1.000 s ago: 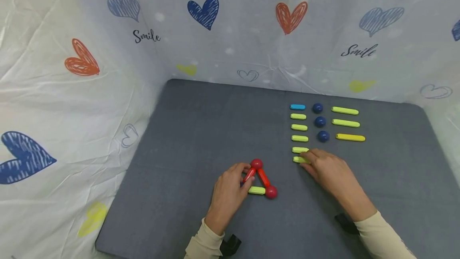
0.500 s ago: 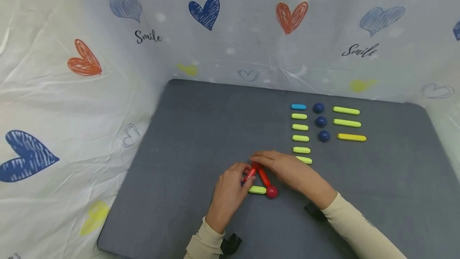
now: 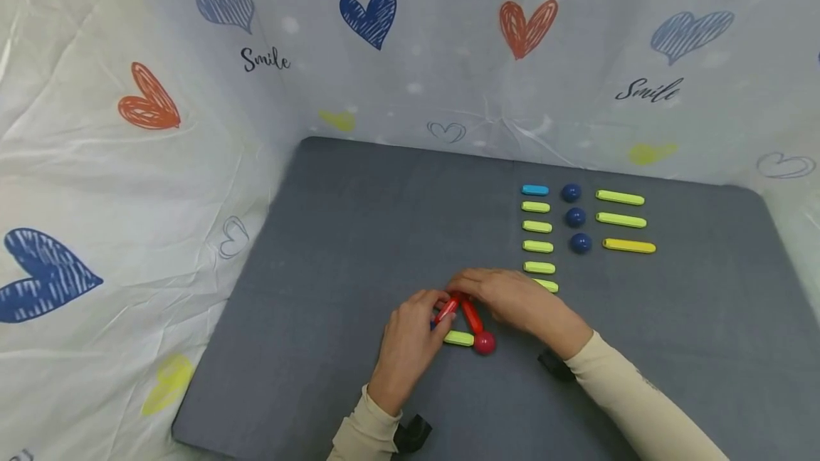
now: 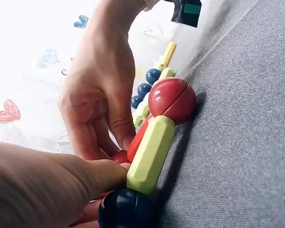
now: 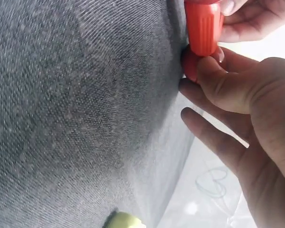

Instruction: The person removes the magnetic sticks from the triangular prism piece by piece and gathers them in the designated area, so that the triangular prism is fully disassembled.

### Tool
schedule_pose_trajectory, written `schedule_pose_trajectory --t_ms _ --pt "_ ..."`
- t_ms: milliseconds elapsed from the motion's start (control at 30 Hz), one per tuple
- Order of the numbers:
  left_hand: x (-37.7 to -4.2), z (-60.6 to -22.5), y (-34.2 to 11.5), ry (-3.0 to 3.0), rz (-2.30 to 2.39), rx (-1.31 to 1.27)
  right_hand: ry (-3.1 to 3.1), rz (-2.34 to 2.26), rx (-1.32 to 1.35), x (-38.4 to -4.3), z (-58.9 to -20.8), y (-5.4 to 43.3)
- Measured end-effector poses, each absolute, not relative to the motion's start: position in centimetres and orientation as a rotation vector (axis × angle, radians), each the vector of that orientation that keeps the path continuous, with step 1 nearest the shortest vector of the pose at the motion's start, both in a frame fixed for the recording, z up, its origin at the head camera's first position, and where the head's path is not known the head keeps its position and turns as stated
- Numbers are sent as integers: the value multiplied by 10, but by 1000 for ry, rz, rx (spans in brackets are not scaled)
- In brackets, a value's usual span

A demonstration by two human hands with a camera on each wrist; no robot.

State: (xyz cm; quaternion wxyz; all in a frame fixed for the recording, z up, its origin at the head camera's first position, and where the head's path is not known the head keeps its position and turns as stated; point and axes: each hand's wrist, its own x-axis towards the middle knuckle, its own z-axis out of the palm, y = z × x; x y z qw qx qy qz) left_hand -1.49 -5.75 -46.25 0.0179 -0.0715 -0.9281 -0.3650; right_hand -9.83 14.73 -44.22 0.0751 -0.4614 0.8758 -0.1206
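Observation:
On the dark grey table lies a triangle of magnetic sticks and balls. My left hand [image 3: 408, 347] grips its left red stick [image 3: 447, 309], near the dark blue ball [image 4: 125, 209] at that corner. At the top corner, my right hand [image 3: 515, 301] pinches the red ball [image 5: 190, 65] between thumb and fingers; the hand hides this ball in the head view. A second red stick [image 3: 472, 316] runs down to another red ball [image 3: 485, 343]. A yellow-green stick [image 3: 458, 338] forms the bottom side, its left end behind my left hand.
Right of the triangle stands a column of short sticks, one blue [image 3: 534, 191] above several yellow-green ones [image 3: 537, 227]. Beside it are three dark blue balls [image 3: 575, 217], then longer yellow-green sticks [image 3: 621, 220] and a yellow stick [image 3: 629, 245]. A printed cloth [image 3: 448, 55] borders the table [image 3: 359, 233].
My right hand has left the lowest short yellow-green sticks and come left to the triangle's top red ball, where it has stayed since half a second ago. The left hand keeps its place.

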Motion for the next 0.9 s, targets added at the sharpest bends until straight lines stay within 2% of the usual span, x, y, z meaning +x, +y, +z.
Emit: schedule_pose_trajectory --t_ms 533,900 --pt "-17 -460 -58 -2875 -1099 -173 2771 -363 -1433 -92 -446 138" --pt "-17 -461 -60 -2870 -1052 -142 2936 -445 -1153 -100 -423 159"
